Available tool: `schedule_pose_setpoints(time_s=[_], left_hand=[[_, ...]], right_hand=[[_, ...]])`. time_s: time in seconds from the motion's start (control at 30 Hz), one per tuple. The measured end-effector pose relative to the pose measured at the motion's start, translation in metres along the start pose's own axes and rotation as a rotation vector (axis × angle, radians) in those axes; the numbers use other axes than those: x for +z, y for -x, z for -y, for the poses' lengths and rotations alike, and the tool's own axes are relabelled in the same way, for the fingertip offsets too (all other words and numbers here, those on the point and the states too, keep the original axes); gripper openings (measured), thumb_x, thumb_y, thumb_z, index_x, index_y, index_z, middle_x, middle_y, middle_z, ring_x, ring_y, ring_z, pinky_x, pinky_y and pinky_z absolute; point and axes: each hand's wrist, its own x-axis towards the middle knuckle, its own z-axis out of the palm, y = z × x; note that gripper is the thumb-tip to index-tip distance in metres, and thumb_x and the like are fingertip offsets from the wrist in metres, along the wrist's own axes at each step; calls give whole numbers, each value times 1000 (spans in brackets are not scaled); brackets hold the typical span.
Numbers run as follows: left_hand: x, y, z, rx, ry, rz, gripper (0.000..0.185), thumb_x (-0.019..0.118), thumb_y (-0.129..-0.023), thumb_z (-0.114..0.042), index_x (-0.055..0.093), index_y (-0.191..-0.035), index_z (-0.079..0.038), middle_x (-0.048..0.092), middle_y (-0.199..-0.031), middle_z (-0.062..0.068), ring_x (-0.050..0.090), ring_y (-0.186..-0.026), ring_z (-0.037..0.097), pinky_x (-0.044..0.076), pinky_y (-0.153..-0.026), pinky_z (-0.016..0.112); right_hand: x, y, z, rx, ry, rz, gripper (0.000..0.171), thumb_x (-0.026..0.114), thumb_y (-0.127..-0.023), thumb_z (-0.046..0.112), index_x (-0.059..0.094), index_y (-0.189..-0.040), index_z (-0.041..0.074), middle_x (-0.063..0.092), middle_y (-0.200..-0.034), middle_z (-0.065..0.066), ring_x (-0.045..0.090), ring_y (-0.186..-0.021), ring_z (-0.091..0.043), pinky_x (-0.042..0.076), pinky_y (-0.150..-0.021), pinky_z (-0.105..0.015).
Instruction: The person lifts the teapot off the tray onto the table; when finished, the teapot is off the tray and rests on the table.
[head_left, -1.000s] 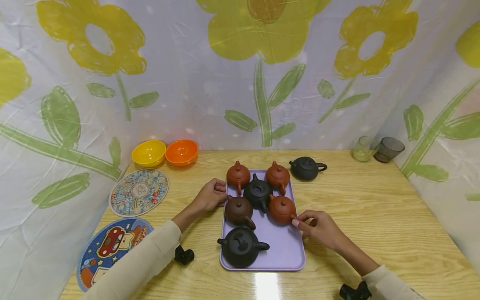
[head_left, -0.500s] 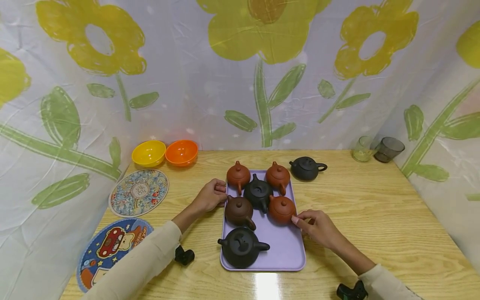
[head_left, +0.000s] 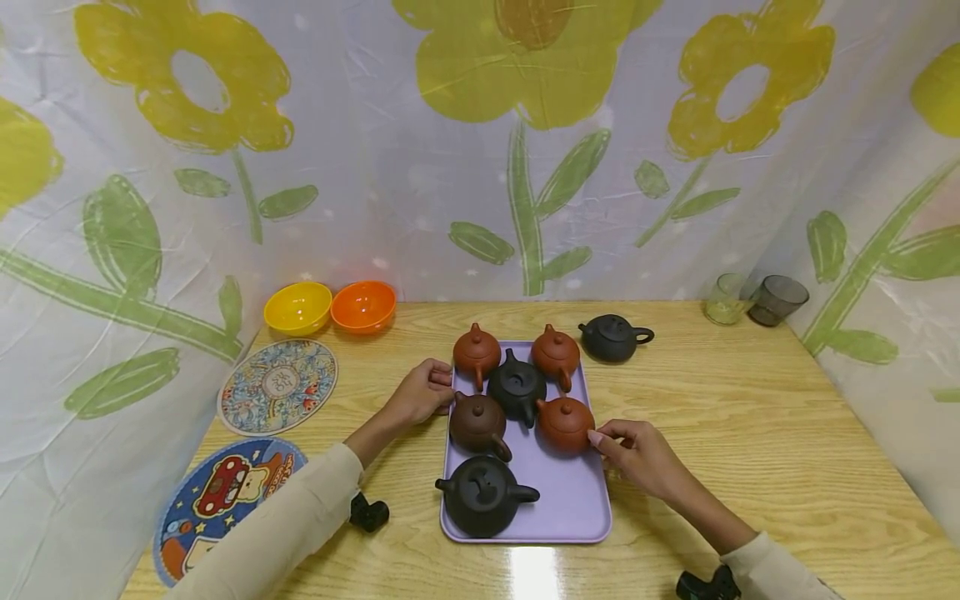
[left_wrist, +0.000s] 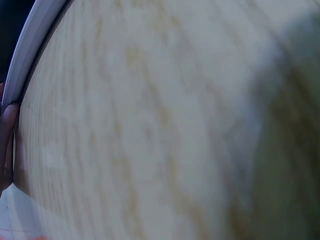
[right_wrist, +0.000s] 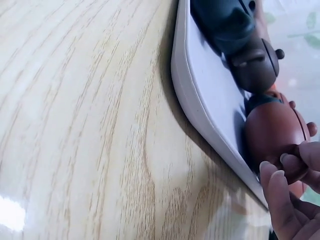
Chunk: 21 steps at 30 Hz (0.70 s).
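A lilac tray (head_left: 562, 512) bears several clay teapots. At its right side my right hand (head_left: 636, 457) pinches the handle of a reddish-brown teapot (head_left: 564, 427); thumb and fingertips close on that handle in the right wrist view. My left hand (head_left: 422, 393) grips the tray's left edge, beside the dark brown teapot (head_left: 477, 422). Only its fingertips (left_wrist: 7, 120) show at the rim in the left wrist view. Two more reddish teapots stand at the back, with a black teapot (head_left: 517, 387) between them. A larger black teapot (head_left: 482, 496) occupies the front left.
Behind the tray's right corner stands another black teapot (head_left: 611, 337). A yellow bowl (head_left: 298, 308) and an orange bowl (head_left: 363, 307) are at the back left, above two round mats (head_left: 279, 383). Two glasses (head_left: 778, 298) sit at the back right, near the flowered curtain.
The reddish teapot in my right hand has turned a little, its spout now pointing more to the left, and shifted slightly towards the front. My left hand stays put.
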Motion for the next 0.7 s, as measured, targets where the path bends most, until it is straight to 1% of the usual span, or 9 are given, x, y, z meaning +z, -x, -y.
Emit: schedule_pose_setpoints(time_s=[0.13,0.27,0.4,0.53,0.7], left_hand=[[0,0,0,7,12,8,43,60,-90,8,46,-130,12,54,-120,29,61,-90,19,62,-75,35],[-1,-1,3,18,14,11,43,59,-90,8,46,-130,13,54,-120,30,61,-90,19,62,-74,36],[0,-2,4,19,7,10,43,59,-90,7,46,-130,13,54,-120,29,61,-91,20,62,-74,36],[0,-1,3,16,1,7,42,59,-90,7,46,-130,12,54,-120,29,61,-91,19,62,-74,35],[0,0,2,17,5,5,42,59,-90,7,46,-130,12,54,-120,29,61,-91,19,62,-74,35]], right_hand=[[-3,1,0,21,-36,20,23,64,-99,18,71,-91,-2,66,-78,-15,64,-62,-17,51,-49,-25],[-6,3,0,40,-51,26,23,64,-99,20,72,-93,-1,68,-81,-17,67,-65,-19,53,-50,-27],[-11,4,0,60,-67,26,23,64,-99,20,72,-95,0,70,-89,-20,70,-68,-22,54,-50,-29],[-16,5,1,52,-74,34,23,64,-99,20,72,-98,-1,70,-99,-23,72,-71,-23,57,-51,-32],[-24,5,2,38,-80,52,26,63,-100,21,72,-102,-3,71,-103,-25,73,-74,-23,59,-54,-34]])
